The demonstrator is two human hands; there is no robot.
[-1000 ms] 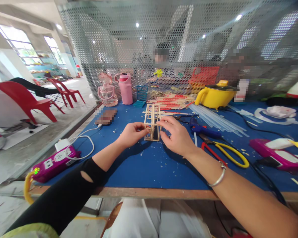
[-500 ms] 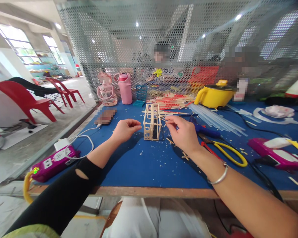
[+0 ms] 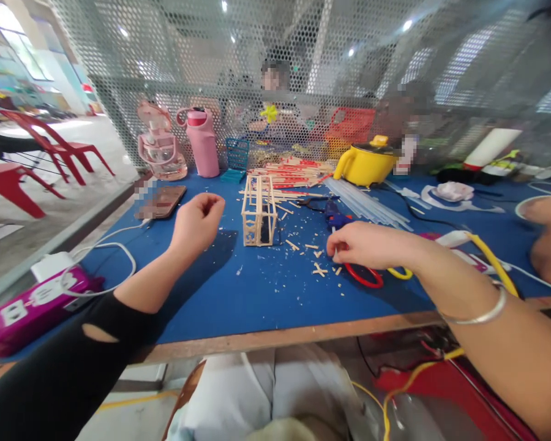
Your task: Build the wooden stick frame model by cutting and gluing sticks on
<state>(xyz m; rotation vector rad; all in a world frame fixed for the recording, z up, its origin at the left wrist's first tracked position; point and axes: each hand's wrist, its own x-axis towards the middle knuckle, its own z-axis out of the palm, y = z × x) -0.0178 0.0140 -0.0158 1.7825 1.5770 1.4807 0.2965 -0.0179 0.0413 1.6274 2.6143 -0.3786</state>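
Observation:
A small frame of thin wooden sticks [image 3: 259, 211] stands upright on the blue table mat [image 3: 257, 312], touched by neither hand. To its left, my left hand [image 3: 197, 220] hovers with its fingers curled and closed; whatever they might hold is hidden. On the right, my right hand [image 3: 362, 245] is closed near a blue glue gun [image 3: 334, 214] and red-and-yellow-handled pliers [image 3: 363, 277]. Something small and pale shows at its fingertips, too small to name. Stick offcuts [image 3: 320, 269] lie between the frame and my right hand.
Behind the frame are a stick pile [image 3: 294, 173], clear glue sticks [image 3: 367, 202], a yellow pot [image 3: 367, 165] and a pink bottle [image 3: 202, 144]. A phone [image 3: 165, 201] and purple power strip [image 3: 41, 300] lie left. Another person's hand [image 3: 548, 211] shows at the far right.
My right hand has moved away from the stick frame, rightward to the glue gun and pliers. My left hand has drawn slightly back from the frame. The view has turned right.

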